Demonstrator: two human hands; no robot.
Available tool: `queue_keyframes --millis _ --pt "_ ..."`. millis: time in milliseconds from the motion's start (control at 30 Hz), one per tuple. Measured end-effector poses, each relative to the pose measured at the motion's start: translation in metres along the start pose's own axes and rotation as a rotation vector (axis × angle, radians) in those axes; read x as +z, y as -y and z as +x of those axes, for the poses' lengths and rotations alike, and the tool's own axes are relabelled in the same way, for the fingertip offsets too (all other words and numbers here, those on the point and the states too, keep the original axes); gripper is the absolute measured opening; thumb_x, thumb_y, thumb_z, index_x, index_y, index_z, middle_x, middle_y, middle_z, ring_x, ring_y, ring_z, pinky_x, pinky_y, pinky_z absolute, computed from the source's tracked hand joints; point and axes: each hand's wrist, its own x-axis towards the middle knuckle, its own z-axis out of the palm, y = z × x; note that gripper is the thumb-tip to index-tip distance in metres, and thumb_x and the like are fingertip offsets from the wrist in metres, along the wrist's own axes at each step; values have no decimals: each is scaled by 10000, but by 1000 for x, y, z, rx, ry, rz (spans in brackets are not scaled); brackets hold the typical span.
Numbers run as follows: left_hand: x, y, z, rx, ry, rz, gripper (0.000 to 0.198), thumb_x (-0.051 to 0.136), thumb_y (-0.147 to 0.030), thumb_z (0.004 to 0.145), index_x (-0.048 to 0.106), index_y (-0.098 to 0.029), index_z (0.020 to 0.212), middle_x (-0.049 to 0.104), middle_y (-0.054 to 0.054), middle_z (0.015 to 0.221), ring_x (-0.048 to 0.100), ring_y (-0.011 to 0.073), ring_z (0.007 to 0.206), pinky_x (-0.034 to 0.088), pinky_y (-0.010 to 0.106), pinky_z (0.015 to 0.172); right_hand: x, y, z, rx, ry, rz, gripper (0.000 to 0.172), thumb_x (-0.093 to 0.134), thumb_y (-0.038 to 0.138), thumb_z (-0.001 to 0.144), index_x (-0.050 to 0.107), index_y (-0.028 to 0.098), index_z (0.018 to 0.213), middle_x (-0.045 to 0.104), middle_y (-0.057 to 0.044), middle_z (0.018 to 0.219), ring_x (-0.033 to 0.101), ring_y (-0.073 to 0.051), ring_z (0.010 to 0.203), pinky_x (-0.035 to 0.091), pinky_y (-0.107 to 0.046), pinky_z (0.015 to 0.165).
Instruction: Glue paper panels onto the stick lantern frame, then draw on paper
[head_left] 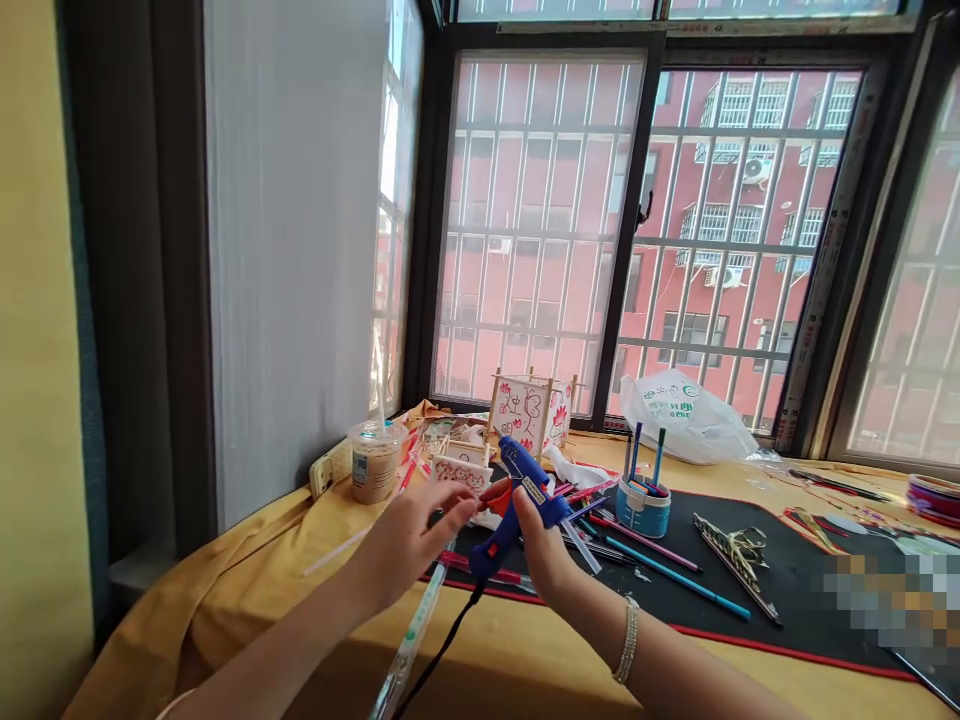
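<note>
Head view: I am seeing the right hand point(546, 548) wrapping its fingers round a glue gun point(519, 498), the left hand point(414, 540) pinching its orange trigger point(496, 493); pens point(636, 445) are standing in a blue pot point(643, 512).

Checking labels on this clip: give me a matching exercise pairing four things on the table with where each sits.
Things:
1. blue plastic hot glue gun
2. clear plastic cup of pale brown drink
3. round blue-and-white pen holder
4. crumpled white plastic bag

Places:
A. on the black mat, pens standing in it
B. far side, by the window
C. gripped by the right hand, left hand beside it
D. left end of the yellow table, near the white wall

Pairs: 1-C; 2-D; 3-A; 4-B
</note>
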Motion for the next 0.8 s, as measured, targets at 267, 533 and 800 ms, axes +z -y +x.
queue_keyframes --millis 267,533,800 --pt "23 -7 -39 -283 177 -707 449 509 -630 765 484 -182 779 471 -57 552 433 85 424 417 231 442 26 15 6 -189 68 -13 526 364 628 835 624 174 887 640 -63 911 590 -186 883 445 -323 838" --pt "24 10 -65 -471 -304 -865 511 590 -674 666 423 -210 800 242 -121 510 174 31 400 165 147 371 49 13 -6 -109 309 -224 481 505 609 787 639 196 993 674 -59 994 611 -210 927 483 -331 818" --pt "-20 52 -90 -524 -553 -587 522 671 -662 569 462 -216 744 346 -89 504 306 74 428 279 192 388 56 -16 -45 -232 596 -859 515 568 549 791 599 226 1191 564 -65 1290 503 -258 1149 356 -382 1023"
